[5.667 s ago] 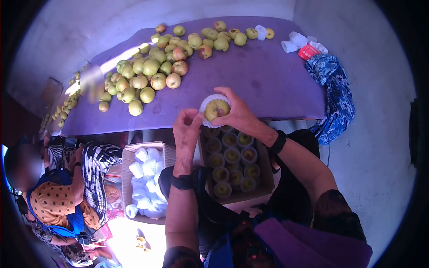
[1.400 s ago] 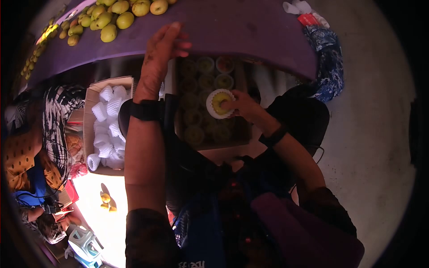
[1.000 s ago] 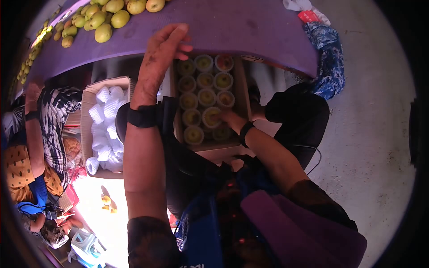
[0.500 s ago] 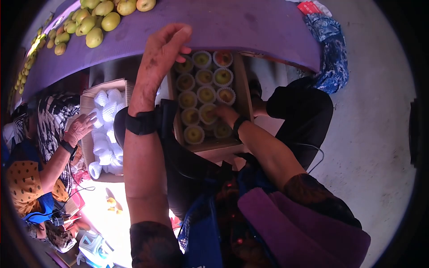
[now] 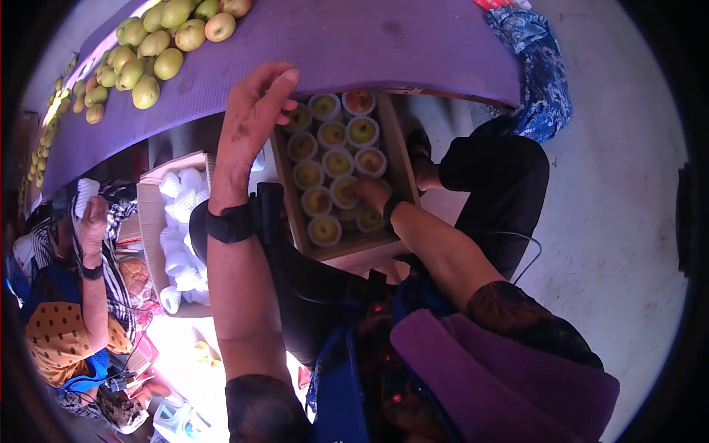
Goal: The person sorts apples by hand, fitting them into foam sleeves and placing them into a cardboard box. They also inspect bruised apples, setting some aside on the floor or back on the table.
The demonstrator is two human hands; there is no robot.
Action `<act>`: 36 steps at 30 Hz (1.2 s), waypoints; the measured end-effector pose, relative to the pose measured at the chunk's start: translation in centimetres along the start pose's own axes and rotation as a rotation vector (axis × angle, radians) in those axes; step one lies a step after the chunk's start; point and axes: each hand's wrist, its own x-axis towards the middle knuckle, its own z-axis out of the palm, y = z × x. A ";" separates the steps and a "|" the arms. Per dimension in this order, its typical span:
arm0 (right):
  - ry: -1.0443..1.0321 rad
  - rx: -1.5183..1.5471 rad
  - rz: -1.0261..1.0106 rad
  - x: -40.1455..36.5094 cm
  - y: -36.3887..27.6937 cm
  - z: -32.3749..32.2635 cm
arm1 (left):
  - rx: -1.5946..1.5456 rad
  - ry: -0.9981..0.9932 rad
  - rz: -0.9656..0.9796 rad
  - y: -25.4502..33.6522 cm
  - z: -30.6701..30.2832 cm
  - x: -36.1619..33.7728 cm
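An open cardboard box (image 5: 405,159) in front of me holds rows of yellow-green apples (image 5: 337,162), each in a white foam net. Inside it, my right hand (image 5: 371,193) has its fingers closed at the side of one net-wrapped apple (image 5: 344,191); the fingertips are partly hidden. My left hand (image 5: 255,103) is raised by the table edge, left of the box's far end. Its fingers are loosely bent, with the thumb apart, and nothing shows in them.
Loose apples (image 5: 168,64) lie on the purple-covered table (image 5: 354,44). Left of me, a carton (image 5: 151,221) contains white foam nets (image 5: 181,244). Beside it, another person's hand (image 5: 94,218) holds a foam net (image 5: 86,193). Patterned blue cloth (image 5: 543,81) hangs at the table's right end.
My left hand has shifted slightly left and down in view; my right hand stays at the same apple. The other person's hand has left the carton and now holds up a foam net.
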 end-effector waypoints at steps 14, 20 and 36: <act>-0.049 0.139 -0.021 -3.5 -3.0 0.8 | 0.095 -0.041 -0.008 -0.7 0.2 0.2; -0.035 0.057 -0.031 -2.5 -2.0 0.5 | 0.127 -0.072 0.004 -0.9 0.1 0.2; -0.016 -0.028 0.082 -1.4 -1.1 -0.1 | 0.329 -0.066 0.110 -2.0 0.1 0.5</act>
